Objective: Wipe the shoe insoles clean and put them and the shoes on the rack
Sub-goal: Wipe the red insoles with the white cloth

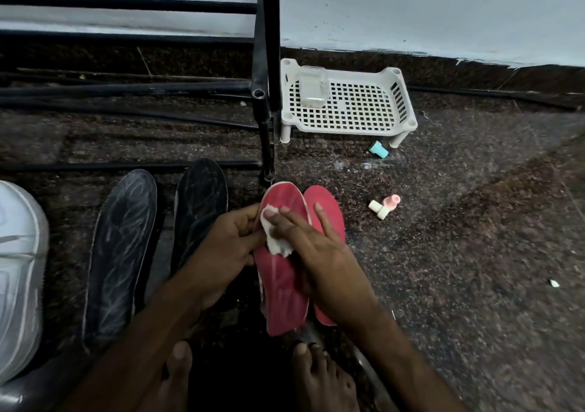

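Beside the work lie two dark insoles point(120, 247) and a white shoe point(19, 269) to the left; the black metal rack point(267, 63) stands just beyond, a white perforated tray point(348, 130) with a clear box point(311, 90) beside it; small teal point(379, 149) and pink-cream plastic pieces point(384, 207) dot the speckled dark floor point(459, 237) below a pale wall point(411, 9); the left hand point(218, 247) curls round the edge of the red insole point(281, 285); the right hand point(316, 253), fingers straight and spread, presses a white cloth point(273, 243) onto it, partly covering a second red insole point(329, 215).

This looks like a home: a dark speckled floor point(459, 253) by a pale wall point(411, 9), a black shoe rack point(269, 31) upper left, a white plastic tray point(348, 129) beside it.
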A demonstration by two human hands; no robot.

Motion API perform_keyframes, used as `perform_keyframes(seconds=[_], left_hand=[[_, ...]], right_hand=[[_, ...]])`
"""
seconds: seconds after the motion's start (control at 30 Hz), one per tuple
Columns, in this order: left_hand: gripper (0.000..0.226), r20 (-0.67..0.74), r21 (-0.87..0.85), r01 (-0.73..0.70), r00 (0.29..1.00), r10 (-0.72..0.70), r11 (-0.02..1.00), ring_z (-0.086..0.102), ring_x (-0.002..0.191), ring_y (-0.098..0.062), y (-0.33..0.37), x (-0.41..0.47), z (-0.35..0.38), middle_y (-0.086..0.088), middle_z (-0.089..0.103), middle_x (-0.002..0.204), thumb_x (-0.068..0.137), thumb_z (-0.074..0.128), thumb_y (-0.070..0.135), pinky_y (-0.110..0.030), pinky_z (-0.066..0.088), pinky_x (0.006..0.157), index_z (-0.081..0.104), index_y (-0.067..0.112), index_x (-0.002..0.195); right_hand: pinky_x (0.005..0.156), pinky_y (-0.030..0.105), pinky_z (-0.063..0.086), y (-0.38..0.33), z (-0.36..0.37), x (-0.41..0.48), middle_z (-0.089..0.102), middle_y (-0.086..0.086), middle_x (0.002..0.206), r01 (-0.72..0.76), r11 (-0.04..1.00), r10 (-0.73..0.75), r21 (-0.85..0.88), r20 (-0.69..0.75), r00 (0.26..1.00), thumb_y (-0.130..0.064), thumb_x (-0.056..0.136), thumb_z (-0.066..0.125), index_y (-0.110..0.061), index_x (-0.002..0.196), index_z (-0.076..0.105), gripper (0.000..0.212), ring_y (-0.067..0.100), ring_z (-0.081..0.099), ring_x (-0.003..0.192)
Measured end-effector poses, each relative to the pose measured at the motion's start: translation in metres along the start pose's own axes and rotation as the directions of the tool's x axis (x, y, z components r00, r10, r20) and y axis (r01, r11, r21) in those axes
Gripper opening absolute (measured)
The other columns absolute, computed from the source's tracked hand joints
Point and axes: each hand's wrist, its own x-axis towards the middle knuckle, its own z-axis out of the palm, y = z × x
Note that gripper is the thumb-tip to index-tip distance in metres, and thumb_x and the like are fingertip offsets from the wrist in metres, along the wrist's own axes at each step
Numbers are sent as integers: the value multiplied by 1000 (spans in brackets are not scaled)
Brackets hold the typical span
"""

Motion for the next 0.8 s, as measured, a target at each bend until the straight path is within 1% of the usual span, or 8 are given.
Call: perform_keyframes(seconds=[0.07, 0.13, 0.23, 0.3, 0.4, 0.57, 0.7, 0.8], left_hand=[[30, 27, -10, 20, 999, -20, 1000, 71, 94, -20, 0, 1, 1, -9, 74, 107, 95, 52, 1, -28, 59, 73, 64, 11, 120], [29, 26, -8, 54, 998, -54, 999, 71, 91, -18, -4, 2, 5, -8, 74, 105, 96, 51, 2, -29, 59, 74, 65, 12, 120], [25, -75, 20, 82, 994, -80, 996, 71, 86, -15, -13, 3, 4, -5, 76, 99, 97, 51, 2, -28, 58, 73, 66, 13, 114], [24, -136, 48, 82, 988, -75, 995, 72, 89, -16, -18, 7, 1, -4, 75, 101, 97, 53, 3, -30, 59, 76, 66, 17, 111], [23, -251, 151, 94, 966, -53, 984, 72, 94, -16, -34, 21, -9, -2, 74, 103, 96, 56, 4, -34, 57, 82, 65, 24, 106], [34, -291, 459, 142, 957, -2, 877, 66, 101, -16, -56, 40, -24, 3, 68, 109, 90, 66, 13, -39, 53, 93, 59, 17, 124], [41, -298, 691, 176, 953, 53, 701, 63, 95, -17, -58, 32, -23, 3, 65, 107, 85, 72, 32, -38, 52, 85, 55, 18, 119], [41, -347, 775, 277, 938, 16, 567, 61, 86, -17, -58, 7, -16, 5, 63, 95, 84, 70, 46, -29, 41, 71, 51, 19, 108]], right_hand=[[123, 34, 10, 1, -4, 5, 58, 4, 137, -103, 994, 106, 45, -73, 992, -10, 89, 41, -8, 144, 42, 55, 11, 49, 132], [117, 32, 29, -5, -6, 7, 65, -4, 126, -256, 920, 324, 295, -209, 923, 0, 91, 44, -10, 132, 54, 44, 6, 58, 118], [86, 29, 53, -10, -9, 9, 70, -8, 107, -315, 640, 680, 701, -326, 657, 2, 95, 54, -17, 111, 62, 27, 6, 66, 97], [79, 34, 54, -1, -4, 5, 70, -5, 100, -352, 546, 777, 760, -304, 551, 0, 95, 55, -20, 109, 63, 26, 10, 65, 88], [83, 42, 56, 14, 5, -8, 70, -8, 98, -525, 518, 805, 675, -178, 565, -2, 93, 56, -28, 108, 62, 31, 12, 67, 89], [69, 24, 45, 17, 16, -30, 73, -3, 90, -753, 544, 804, 370, 27, 594, -16, 90, 64, -23, 109, 65, 20, 14, 68, 84], [61, 23, 32, 2, 21, -30, 72, 11, 92, -746, 633, 758, 207, 32, 652, -23, 91, 62, -18, 114, 65, 23, 28, 67, 87], [67, 35, 41, -8, 31, -31, 70, 10, 99, -727, 680, 723, 95, 80, 687, -31, 93, 57, -17, 110, 59, 22, 34, 65, 92]])
